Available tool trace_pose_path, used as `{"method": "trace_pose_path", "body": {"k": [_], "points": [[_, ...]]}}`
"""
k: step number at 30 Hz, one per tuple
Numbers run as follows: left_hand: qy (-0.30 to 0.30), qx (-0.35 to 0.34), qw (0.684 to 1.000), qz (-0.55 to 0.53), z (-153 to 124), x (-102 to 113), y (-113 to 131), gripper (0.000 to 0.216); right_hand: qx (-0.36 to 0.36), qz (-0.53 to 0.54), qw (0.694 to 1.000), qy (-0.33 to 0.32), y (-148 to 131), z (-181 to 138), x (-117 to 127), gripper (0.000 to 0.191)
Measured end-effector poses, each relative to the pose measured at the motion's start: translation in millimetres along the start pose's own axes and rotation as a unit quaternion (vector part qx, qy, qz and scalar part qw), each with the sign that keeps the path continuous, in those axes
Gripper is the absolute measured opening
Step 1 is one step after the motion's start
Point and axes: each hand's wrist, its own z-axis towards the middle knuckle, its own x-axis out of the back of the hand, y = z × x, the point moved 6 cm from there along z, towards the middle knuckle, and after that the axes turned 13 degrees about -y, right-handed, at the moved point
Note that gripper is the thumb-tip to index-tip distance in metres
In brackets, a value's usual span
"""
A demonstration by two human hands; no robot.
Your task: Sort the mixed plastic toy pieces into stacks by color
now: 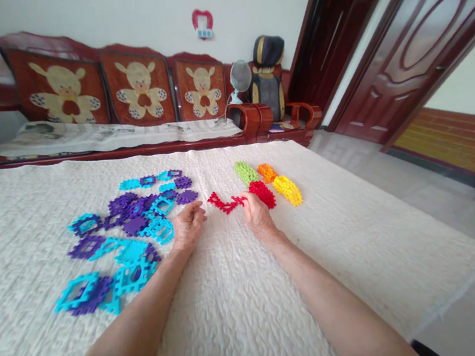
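Note:
My right hand rests on the white quilted cover, its fingers pinched on the right end of a red interlocking piece lying flat. My left hand sits just left of that piece with fingers loosely curled and nothing visible in them. A red stack of similar pieces lies right behind my right hand, with green, orange and yellow stacks beside it. Several purple and cyan pieces lie scattered to the left of my left hand.
A dark wooden bench with patterned cushions runs along the wall behind the cover. A small fan and a black massage cushion stand at its right end. Dark wooden doors are at the right; bare floor lies beyond the cover's right edge.

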Motion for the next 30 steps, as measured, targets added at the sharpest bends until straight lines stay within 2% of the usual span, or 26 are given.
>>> {"method": "trace_pose_path", "body": {"k": [3,6,10,15,23,27,30], "points": [[0.001,0.002,1.000,-0.007,0,0,-2,0.030,-0.018,-0.007,0.999,0.036,13,-1,23,0.030],[-0.002,0.002,1.000,-0.006,0,-1,-1,0.029,-0.066,-0.031,0.995,0.069,30,-5,47,0.028],[-0.004,-0.002,1.000,0.005,0,-1,1,0.029,-0.110,-0.078,0.989,0.063,47,-11,63,0.026],[-0.003,-0.004,1.000,0.008,0,0,1,0.029,-0.098,-0.090,0.991,0.028,51,-14,59,0.025],[-0.006,0.001,1.000,0.015,0,0,6,0.030,-0.077,-0.106,0.991,0.007,51,-14,52,0.026],[-0.008,0.005,1.000,0.014,-1,0,8,0.030,-0.078,-0.104,0.991,0.020,52,-15,53,0.035],[-0.006,0.010,1.000,0.011,-2,0,8,0.031,-0.072,-0.089,0.993,0.021,52,-15,52,0.032]]}}
